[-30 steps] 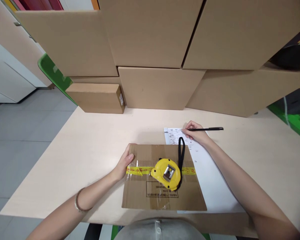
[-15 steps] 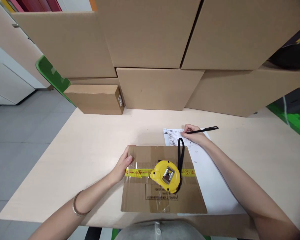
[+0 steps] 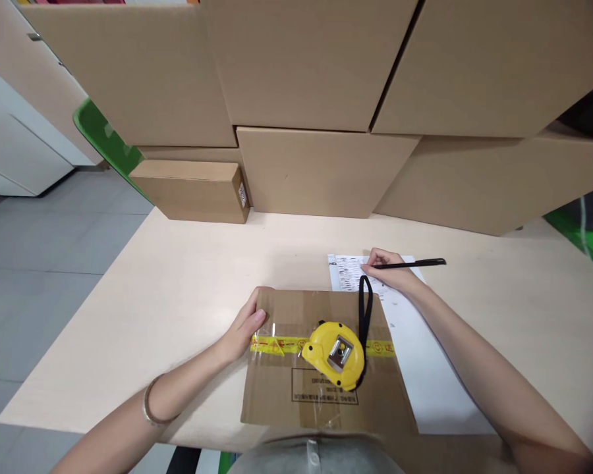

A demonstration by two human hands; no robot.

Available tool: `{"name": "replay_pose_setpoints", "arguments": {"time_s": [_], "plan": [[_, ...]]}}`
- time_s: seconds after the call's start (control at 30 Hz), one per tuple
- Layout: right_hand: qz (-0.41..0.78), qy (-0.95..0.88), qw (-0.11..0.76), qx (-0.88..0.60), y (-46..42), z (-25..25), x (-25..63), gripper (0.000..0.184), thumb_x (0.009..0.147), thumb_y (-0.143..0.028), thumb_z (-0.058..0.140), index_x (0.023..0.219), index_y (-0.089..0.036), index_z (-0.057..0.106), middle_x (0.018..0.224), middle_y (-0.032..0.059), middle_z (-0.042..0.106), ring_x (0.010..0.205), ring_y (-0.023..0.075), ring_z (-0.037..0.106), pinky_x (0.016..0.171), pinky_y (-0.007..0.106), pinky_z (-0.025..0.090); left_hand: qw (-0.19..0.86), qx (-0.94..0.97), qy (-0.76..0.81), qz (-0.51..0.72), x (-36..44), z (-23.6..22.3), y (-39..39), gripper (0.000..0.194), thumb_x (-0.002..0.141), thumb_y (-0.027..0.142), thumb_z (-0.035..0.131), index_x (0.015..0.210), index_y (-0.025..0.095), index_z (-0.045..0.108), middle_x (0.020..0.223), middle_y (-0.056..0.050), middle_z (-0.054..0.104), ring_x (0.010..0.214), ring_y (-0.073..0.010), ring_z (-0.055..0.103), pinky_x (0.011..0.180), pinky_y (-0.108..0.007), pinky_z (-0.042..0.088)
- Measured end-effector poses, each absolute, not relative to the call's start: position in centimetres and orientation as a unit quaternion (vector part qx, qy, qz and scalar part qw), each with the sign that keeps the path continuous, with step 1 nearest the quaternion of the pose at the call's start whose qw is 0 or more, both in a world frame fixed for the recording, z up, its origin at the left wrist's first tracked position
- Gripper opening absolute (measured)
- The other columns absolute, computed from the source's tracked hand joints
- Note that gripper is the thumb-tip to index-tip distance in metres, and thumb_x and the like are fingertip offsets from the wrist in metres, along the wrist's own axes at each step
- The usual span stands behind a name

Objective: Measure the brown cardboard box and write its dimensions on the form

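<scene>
My right hand [image 3: 388, 268] is closed around a black pen [image 3: 420, 263], its tip end over a white sheet of paper [image 3: 425, 368] with rows of handwriting near the top. My left hand [image 3: 247, 329] grips the left edge of a flat cardboard box [image 3: 271, 395], thumb on top and the other fingers hidden behind it. Yellow printed tape runs across the box, above a block of printed text. On top of the box lies a yellow tape measure [image 3: 321, 352] with a black wrist strap [image 3: 365, 309] reaching past the far edge. The box covers part of the paper.
A small closed cardboard box [image 3: 197, 194] stands at the back left of the table [image 3: 143, 296]. Large stacked cardboard boxes [image 3: 321, 174] form a wall along the back. A green panel [image 3: 101, 138] edges the left, with grey floor tiles [image 3: 54, 237] beyond.
The whole view has shifted slightly. The pen lies at a flatter angle in my right hand, which stays over the written rows. My left hand keeps its hold on the box.
</scene>
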State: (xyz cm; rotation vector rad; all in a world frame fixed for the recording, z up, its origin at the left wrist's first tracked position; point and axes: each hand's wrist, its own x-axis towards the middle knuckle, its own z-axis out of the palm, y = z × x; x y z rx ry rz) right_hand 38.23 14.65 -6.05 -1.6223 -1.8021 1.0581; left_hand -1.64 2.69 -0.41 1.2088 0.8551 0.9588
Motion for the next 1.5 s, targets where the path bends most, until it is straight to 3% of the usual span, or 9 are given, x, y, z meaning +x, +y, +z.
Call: {"name": "replay_pose_setpoints", "arguments": {"time_s": [0.5,0.63,0.73,0.8,0.93,1.07,1.5], "plan": [[0.364,-0.688,0.254,-0.574,14.2,-5.3,37.9,0.029,0.1,-0.037,0.065,0.12,-0.017,0.066,0.115,0.0068,0.069,0.093,0.0194,0.069,0.079,0.038,0.061,0.624,0.538,0.374,0.425,-1.6,-0.3,2.8,0.054,0.093,0.068,0.057,0.117,0.019,0.061,0.116,-0.009,0.066,0.107,-0.0285,0.059,0.091,-0.036,0.044],[0.356,-0.685,0.27,-0.575,13.9,-4.7,37.3,0.025,0.098,-0.04,0.067,0.101,-0.016,0.067,0.093,0.0015,0.069,0.076,0.0141,0.065,0.067,0.03,0.057,0.625,0.537,0.374,0.426,-1.6,-0.2,2.7,0.054,0.092,0.068,0.058,0.116,0.019,0.06,0.115,-0.008,0.066,0.105,-0.0277,0.059,0.09,-0.035,0.044],[0.354,-0.68,0.285,-0.575,13.8,-4.5,37.0,0.035,0.09,-0.048,0.075,0.081,-0.018,0.061,0.075,-0.0028,0.063,0.065,0.0121,0.058,0.058,0.026,0.049,0.623,0.539,0.376,0.425,-1.5,-0.1,2.7,0.054,0.092,0.068,0.058,0.114,0.019,0.06,0.111,-0.008,0.066,0.102,-0.0264,0.058,0.087,-0.034,0.044],[0.354,-0.681,0.288,-0.573,13.8,-4.6,37.1,0.038,0.087,-0.05,0.078,0.078,-0.018,0.058,0.072,-0.0035,0.061,0.063,0.0119,0.057,0.056,0.025,0.047,0.621,0.543,0.376,0.422,-1.6,0.0,2.7,0.054,0.092,0.069,0.057,0.113,0.019,0.06,0.109,-0.007,0.065,0.1,-0.026,0.058,0.085,-0.034,0.044],[0.357,-0.689,0.272,-0.569,14.0,-5.1,37.6,0.025,0.097,-0.041,0.068,0.097,-0.015,0.066,0.088,0.0001,0.067,0.071,0.0129,0.063,0.064,0.028,0.055,0.62,0.543,0.376,0.423,-1.7,-0.2,2.8,0.053,0.094,0.067,0.056,0.114,0.019,0.059,0.111,-0.008,0.065,0.103,-0.0266,0.058,0.088,-0.034,0.043],[0.359,-0.695,0.254,-0.569,14.1,-5.6,38.1,0.027,0.1,-0.038,0.065,0.115,-0.016,0.067,0.11,0.0053,0.07,0.088,0.0179,0.069,0.076,0.035,0.06,0.625,0.537,0.377,0.424,-1.6,-0.3,2.8,0.054,0.093,0.067,0.057,0.115,0.019,0.06,0.113,-0.008,0.066,0.104,-0.0274,0.058,0.089,-0.035,0.044],[0.357,-0.69,0.236,-0.584,14.5,-6.5,38.4,0.031,0.099,-0.039,0.065,0.12,-0.017,0.067,0.116,0.0068,0.07,0.095,0.0205,0.07,0.081,0.039,0.061,0.625,0.531,0.369,0.437,-1.5,-0.3,2.9,0.051,0.092,0.066,0.06,0.114,0.019,0.061,0.112,-0.008,0.067,0.103,-0.0273,0.061,0.09,-0.035,0.044]]}}
